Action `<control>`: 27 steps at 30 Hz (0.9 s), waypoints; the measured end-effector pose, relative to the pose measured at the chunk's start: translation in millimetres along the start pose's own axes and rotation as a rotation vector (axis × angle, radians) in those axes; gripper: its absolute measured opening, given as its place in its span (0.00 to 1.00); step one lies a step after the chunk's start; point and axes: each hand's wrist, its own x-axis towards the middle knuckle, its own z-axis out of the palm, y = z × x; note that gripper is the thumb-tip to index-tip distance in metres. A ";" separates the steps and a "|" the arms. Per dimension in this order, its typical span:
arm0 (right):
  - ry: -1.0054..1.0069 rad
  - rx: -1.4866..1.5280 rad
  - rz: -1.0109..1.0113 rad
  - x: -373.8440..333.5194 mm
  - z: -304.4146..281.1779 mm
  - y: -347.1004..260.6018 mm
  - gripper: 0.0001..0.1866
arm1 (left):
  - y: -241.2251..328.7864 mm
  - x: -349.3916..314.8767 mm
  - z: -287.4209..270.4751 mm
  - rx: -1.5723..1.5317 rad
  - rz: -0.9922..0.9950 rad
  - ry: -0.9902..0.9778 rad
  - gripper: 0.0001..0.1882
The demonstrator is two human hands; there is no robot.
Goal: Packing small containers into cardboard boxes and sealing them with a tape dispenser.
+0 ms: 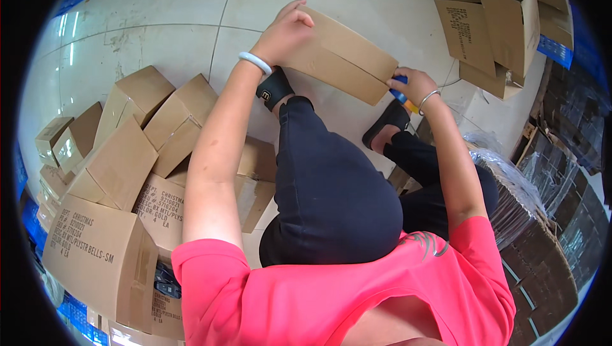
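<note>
- Handling a long brown cardboard box between the left hand and the right hand, with its length slanting down toward the right fingers.
- Bending the left fingers at the box's left end; being unable to tell whether gripping or only touching.
- Wrapping the right fingers around a blue-and-yellow hand tool, grasping beside the box's right end.
- Wearing a pale bangle behind the left fingers and a silver bracelet behind the right ones.
- Placing a black shoe just below the left fingers.
- Seeing open cartons up and right of the right fingers, a plastic-wrapped stack lower right, and piled cartons lower left of the left fingers.
</note>
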 end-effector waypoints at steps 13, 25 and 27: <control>0.496 0.579 -0.325 -70.6 -58.1 1.7 0.21 | 4.0 -30.2 62.1 -0.045 -0.022 -0.214 0.06; 0.421 0.670 -0.711 -42.8 41.0 -67.6 0.24 | -1.0 -46.3 29.8 -0.828 -0.530 -0.119 0.32; 0.377 0.669 -0.701 -43.3 39.5 -67.7 0.23 | 11.5 -50.0 25.2 -0.850 -0.612 -0.063 0.30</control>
